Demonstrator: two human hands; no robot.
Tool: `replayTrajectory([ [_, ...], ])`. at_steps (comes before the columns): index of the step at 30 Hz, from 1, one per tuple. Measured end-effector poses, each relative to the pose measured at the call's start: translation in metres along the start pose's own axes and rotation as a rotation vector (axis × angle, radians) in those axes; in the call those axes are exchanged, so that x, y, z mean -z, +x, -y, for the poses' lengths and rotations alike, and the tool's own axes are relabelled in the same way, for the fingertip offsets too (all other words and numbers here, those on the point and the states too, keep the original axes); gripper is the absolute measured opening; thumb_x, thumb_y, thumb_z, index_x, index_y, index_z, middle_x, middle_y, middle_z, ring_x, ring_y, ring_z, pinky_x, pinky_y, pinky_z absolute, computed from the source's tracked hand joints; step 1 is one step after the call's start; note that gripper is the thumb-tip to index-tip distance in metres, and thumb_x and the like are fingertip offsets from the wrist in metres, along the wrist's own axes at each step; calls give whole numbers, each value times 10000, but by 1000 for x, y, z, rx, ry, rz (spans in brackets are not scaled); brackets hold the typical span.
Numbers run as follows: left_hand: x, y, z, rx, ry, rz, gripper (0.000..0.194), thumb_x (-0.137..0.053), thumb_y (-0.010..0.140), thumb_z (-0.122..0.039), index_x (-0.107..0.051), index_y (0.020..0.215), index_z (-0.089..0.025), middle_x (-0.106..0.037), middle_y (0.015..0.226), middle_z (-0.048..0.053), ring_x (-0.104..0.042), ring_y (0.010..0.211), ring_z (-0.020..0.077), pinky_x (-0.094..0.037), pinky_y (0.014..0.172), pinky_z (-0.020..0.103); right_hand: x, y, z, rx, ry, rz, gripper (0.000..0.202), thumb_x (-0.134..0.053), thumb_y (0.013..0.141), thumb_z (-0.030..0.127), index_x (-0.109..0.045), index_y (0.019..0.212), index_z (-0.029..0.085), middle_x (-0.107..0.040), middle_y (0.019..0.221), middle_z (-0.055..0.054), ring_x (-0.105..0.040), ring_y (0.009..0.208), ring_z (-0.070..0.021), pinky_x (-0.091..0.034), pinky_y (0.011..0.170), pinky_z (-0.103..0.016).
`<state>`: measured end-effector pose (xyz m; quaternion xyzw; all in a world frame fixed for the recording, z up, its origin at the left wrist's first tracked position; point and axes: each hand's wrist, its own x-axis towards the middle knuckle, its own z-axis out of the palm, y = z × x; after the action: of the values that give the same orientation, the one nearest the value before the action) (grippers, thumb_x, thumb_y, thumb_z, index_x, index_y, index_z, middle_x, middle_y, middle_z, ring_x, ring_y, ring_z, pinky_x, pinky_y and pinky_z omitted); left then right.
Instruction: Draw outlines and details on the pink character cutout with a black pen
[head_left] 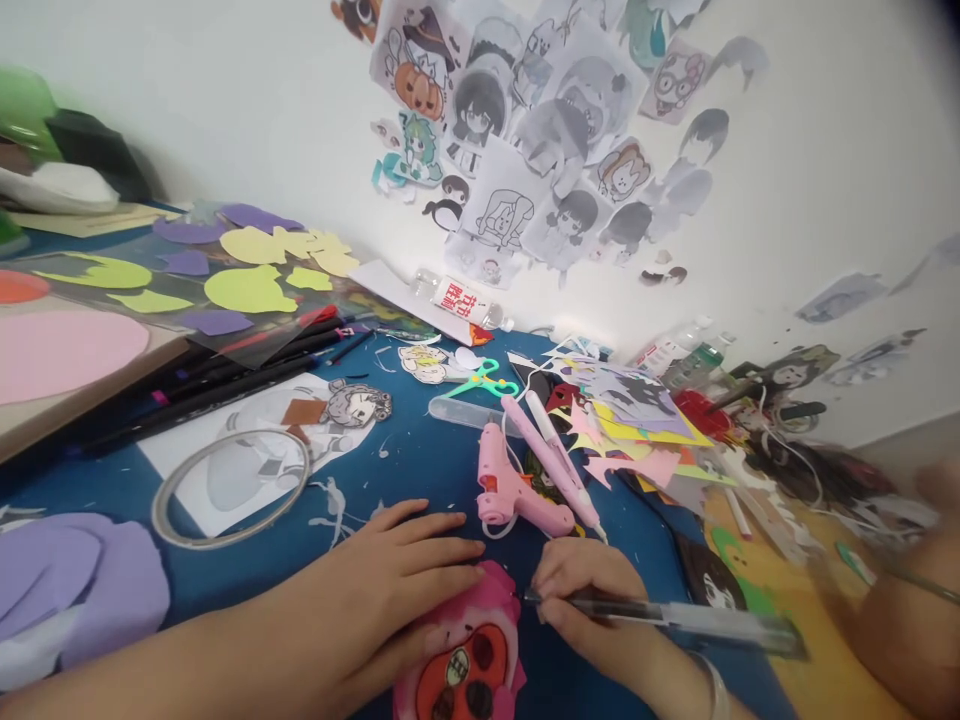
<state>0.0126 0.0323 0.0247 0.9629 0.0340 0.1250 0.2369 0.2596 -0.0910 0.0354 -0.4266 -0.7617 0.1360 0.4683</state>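
My left hand (397, 590) lies spread over the upper left part of a pink craft piece (491, 600) with a red and black design, fingers apart and pressing on it. Just right of that piece, my right hand (589, 595) is closed round a clear-barrelled black pen (675, 612), its tip pointing left near the piece's edge. A pink glue gun (517, 490) rests on the blue table (420, 470) above my hands, beside a slim pink tool (555, 460). Teal scissors (487, 379) lie farther back.
A tape ring (157, 500) and white paper (180, 455) lie left, with purple cutouts (127, 580) nearer. Paper scraps (637, 400) pile up at right. A bottle (461, 298) lies by the wall. Another person's arm (907, 610) is at the right edge.
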Motion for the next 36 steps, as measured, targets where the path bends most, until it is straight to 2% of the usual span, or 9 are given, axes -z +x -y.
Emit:
replayTrajectory([
  [3,2,10,-3,-30,-1,-6,395,-418,1128,-371,-555,1487,-278,-628,1513,12,-554,1437,252,-363,1256,448,-2,-1,-2,-43,-37,40,356,-537,1053,221,-445,709,209,-630,595,8,-635,521,-126,-503,515,-213],
  [6,2,18,-3,-103,9,7,376,-397,1123,-292,-577,1452,-285,-675,1456,-13,-608,1367,223,-355,1246,405,-4,-4,-5,-89,-58,89,394,-493,1012,129,-360,649,206,-577,559,16,-613,517,-113,-469,508,-219],
  [8,-1,21,-1,-153,19,2,379,-430,1089,-238,-597,1424,-296,-692,1431,-40,-637,1316,211,-298,1259,367,-3,-8,-7,-111,-57,120,404,-496,1022,160,-381,637,203,-572,561,13,-603,518,-106,-462,501,-227],
  [13,-12,20,4,-219,66,-31,401,-481,1058,-290,-564,1447,-336,-636,1495,-104,-597,1358,170,62,1284,260,1,-20,-12,-201,-78,190,477,-460,1078,288,-499,610,205,-641,634,20,-629,563,-68,-480,523,-244],
  [17,-20,16,3,-187,85,-69,434,-452,1088,-337,-504,1517,-304,-612,1522,-102,-561,1398,159,125,1282,253,2,-25,-13,-232,-99,217,547,-407,1098,328,-509,574,207,-652,630,36,-666,595,-49,-504,535,-245],
  [20,-25,16,4,-161,80,-68,461,-441,1098,-432,-481,1540,-311,-585,1548,-103,-541,1423,163,141,1283,256,2,-28,-12,-243,-114,212,561,-385,1111,319,-517,576,214,-652,624,20,-682,616,-61,-523,547,-259],
  [25,-26,17,7,-174,51,-73,453,-391,1119,-474,-491,1535,-324,-594,1537,-110,-547,1420,136,104,1285,234,5,-31,-12,-219,-112,231,466,-473,1100,326,-532,652,209,-669,674,25,-693,657,-72,-561,586,-237],
  [31,-26,15,9,-174,41,-114,466,-410,1104,-522,-527,1516,-338,-626,1505,-104,-574,1393,152,39,1295,232,8,-31,-15,-165,-213,257,501,-398,1126,241,-530,644,204,-667,689,54,-699,695,-22,-544,610,-187],
  [36,-28,16,8,-169,51,-116,458,-402,1104,-532,-539,1501,-350,-639,1489,-119,-573,1390,155,32,1297,239,5,-32,-13,-159,-285,281,500,-621,1036,234,-490,554,206,-682,681,50,-693,684,-33,-574,595,-185],
])
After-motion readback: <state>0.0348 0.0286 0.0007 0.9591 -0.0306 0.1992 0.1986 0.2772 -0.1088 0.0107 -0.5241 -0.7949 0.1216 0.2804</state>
